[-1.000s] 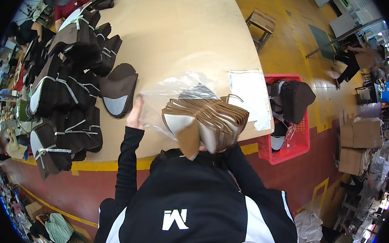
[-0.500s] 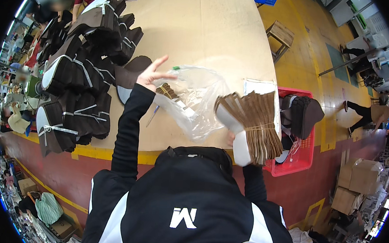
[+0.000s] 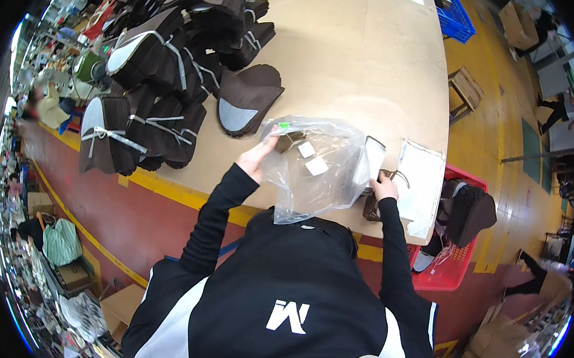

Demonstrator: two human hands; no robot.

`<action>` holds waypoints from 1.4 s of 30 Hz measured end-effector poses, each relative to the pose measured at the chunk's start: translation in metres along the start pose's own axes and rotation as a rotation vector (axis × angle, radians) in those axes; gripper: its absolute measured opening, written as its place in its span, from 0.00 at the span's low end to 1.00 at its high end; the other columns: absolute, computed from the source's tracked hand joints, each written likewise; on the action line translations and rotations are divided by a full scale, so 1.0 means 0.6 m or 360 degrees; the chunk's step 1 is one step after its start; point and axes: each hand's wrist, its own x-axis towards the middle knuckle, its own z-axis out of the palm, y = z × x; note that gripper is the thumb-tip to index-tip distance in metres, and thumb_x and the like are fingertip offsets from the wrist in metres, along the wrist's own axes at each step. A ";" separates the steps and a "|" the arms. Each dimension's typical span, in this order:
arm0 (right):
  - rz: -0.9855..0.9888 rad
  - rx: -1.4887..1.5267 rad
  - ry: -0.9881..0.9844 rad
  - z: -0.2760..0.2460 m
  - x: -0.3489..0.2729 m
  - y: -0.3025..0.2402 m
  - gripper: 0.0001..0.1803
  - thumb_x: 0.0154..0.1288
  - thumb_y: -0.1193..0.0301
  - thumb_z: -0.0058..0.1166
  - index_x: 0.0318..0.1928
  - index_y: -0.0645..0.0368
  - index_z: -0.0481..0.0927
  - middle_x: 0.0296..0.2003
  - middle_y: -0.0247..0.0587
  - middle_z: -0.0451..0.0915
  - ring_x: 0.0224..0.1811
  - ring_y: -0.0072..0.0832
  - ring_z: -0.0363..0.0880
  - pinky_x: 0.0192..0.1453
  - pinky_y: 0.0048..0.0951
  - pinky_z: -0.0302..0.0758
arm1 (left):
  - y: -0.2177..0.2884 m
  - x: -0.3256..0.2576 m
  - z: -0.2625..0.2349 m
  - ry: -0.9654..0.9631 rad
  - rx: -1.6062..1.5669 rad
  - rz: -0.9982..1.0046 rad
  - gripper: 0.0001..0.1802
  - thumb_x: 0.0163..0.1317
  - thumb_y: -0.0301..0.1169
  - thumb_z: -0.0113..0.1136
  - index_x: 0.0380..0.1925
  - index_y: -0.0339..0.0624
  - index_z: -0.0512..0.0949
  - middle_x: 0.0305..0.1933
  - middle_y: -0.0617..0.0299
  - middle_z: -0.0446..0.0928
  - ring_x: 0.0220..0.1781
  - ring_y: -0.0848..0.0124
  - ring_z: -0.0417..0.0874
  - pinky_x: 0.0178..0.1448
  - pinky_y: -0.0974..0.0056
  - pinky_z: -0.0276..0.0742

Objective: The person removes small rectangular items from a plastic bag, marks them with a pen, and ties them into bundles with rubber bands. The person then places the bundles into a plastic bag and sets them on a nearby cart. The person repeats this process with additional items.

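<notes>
A clear plastic bag (image 3: 322, 193) with a small green mark lies on the table in front of me. Inside it, at the far left, are a brown bundle (image 3: 288, 141) and white labels (image 3: 316, 166). My left hand (image 3: 256, 160) pinches the bag's left edge between thumb and fingers. At the bag's right side, my right hand (image 3: 384, 186) grips a bundle of brown shoe-upper pieces (image 3: 373, 208), which has a pale face and a thin tie. The hand hides part of this bundle.
Dark brown bundles tied with white strips (image 3: 137, 125) are piled at the left. A loose dark piece (image 3: 246, 103) lies beside them. White sheets (image 3: 418, 181) sit at the table's right edge, above a red crate (image 3: 457, 274). A wooden stool (image 3: 465, 92) stands beyond.
My left hand has come down from the air onto the bag's edge. My right hand has turned the brown bundle and brought it against the bag's right side. The view has shifted.
</notes>
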 end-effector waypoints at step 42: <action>-0.0194 0.3341 -0.0614 -0.023 -0.165 -0.166 0.25 0.71 0.59 0.41 0.61 0.63 0.65 0.53 0.49 0.74 0.52 0.40 0.76 0.55 0.40 0.75 | -0.057 0.049 0.107 0.0334 -0.0579 -0.0504 0.05 0.60 0.25 0.59 0.36 0.36 0.77 0.34 0.62 0.81 0.34 0.76 0.81 0.39 0.71 0.76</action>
